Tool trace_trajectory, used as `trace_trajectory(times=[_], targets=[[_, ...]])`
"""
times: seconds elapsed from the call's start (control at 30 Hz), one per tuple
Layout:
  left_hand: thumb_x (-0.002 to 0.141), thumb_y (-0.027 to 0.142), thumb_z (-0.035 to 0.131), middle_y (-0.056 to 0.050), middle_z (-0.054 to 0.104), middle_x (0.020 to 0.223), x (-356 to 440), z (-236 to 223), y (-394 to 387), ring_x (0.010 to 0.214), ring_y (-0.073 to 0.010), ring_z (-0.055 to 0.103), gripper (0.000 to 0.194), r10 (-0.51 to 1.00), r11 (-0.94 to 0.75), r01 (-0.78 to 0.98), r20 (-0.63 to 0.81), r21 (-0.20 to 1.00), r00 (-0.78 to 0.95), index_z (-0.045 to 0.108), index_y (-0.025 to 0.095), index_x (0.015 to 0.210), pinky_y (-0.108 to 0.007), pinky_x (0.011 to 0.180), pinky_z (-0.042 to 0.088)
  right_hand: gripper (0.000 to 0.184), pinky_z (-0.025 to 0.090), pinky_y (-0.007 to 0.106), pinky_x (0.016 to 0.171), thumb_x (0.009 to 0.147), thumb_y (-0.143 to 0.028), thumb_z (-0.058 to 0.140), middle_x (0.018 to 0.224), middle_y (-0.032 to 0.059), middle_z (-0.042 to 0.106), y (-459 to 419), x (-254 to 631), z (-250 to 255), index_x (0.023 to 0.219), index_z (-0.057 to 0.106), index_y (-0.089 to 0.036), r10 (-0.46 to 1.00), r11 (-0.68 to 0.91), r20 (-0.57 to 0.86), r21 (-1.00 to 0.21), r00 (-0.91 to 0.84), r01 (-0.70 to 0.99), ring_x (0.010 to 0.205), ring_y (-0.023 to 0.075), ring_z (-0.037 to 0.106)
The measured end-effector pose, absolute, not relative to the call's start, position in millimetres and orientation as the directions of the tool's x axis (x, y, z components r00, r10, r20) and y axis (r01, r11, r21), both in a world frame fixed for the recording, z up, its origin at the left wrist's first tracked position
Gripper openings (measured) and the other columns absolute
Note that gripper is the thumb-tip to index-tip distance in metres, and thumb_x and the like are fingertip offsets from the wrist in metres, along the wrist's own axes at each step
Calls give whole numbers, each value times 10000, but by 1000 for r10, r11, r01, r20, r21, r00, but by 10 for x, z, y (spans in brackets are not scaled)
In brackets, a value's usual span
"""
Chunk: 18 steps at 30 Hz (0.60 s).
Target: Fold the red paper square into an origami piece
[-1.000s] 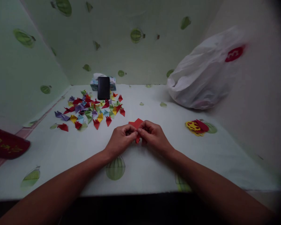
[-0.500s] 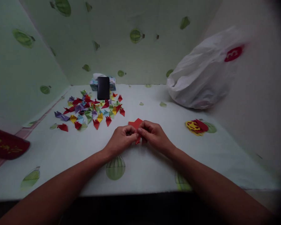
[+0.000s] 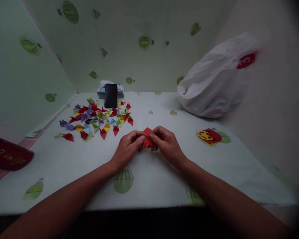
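A small red folded paper piece (image 3: 147,141) is pinched between my two hands at the middle of the pale green table (image 3: 149,186). My left hand (image 3: 128,148) grips its left side with curled fingers. My right hand (image 3: 165,143) grips its right side the same way. More red paper (image 3: 147,130) lies flat just behind the fingers. A heap of several folded paper pieces (image 3: 97,118) in red, purple, yellow, blue and green lies to the far left of my hands.
A black phone (image 3: 111,95) leans upright against a tissue box (image 3: 101,89) at the back. A white plastic bag (image 3: 218,79) fills the back right corner. Red and yellow paper cutouts (image 3: 209,135) lie at the right. A dark red object (image 3: 8,155) sits at the left edge.
Both hands have turned the red piece a little, so more of its flat face shows between the fingertips. The view has tipped slightly. The arms stay in place.
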State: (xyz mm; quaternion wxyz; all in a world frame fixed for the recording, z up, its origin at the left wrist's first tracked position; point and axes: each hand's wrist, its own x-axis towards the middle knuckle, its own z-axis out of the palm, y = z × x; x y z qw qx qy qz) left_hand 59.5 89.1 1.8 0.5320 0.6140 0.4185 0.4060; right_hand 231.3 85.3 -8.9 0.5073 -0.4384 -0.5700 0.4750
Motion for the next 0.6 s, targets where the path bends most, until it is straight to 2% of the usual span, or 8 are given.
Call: trace_trajectory(times=[0.13, 0.2, 0.3, 0.47, 0.6], targets=[[853, 437, 688, -41, 628, 942, 608, -20, 881, 800, -153, 590, 382, 959, -121, 77, 96, 990, 266, 590, 167, 1105, -272, 686, 504, 222, 468, 245, 455, 855, -348, 685, 607, -36, 573, 835, 2296, -80, 751, 540, -215, 980, 196, 196, -980, 11, 14, 490, 106, 544], [815, 399, 743, -46, 628, 991, 615, -50, 886, 855, -165, 608, 403, 962, -172, 123, 140, 977, 236, 569, 181, 1106, -290, 748, 520, 219, 478, 252, 471, 855, -334, 680, 618, -35, 585, 810, 2274, -70, 752, 526, -218, 981, 192, 192, -981, 32, -2, 494, 109, 565], [833, 343, 716, -62, 635, 1055, 620, -88, 899, 873, -168, 636, 324, 966, -217, 155, 190, 964, 174, 562, 190, 1073, -317, 799, 534, 221, 499, 262, 505, 856, -318, 675, 653, -27, 623, 761, 2227, -68, 750, 510, -216, 983, 184, 183, -982, 30, -29, 497, 104, 589], [850, 304, 685, -36, 633, 939, 621, -89, 903, 822, -161, 645, 228, 967, -227, 88, 214, 970, 138, 572, 189, 1010, -309, 776, 544, 241, 495, 258, 519, 862, -312, 668, 595, -35, 611, 694, 2162, -99, 734, 488, -217, 983, 181, 181, -984, -10, -7, 492, 109, 606], [840, 291, 692, -28, 632, 929, 613, -84, 912, 819, -153, 631, 194, 968, -232, 38, 227, 972, 108, 599, 181, 971, -291, 756, 536, 258, 499, 246, 505, 861, -334, 686, 623, -30, 620, 667, 2148, -104, 733, 501, -209, 979, 195, 194, -981, -58, 9, 499, 106, 611]])
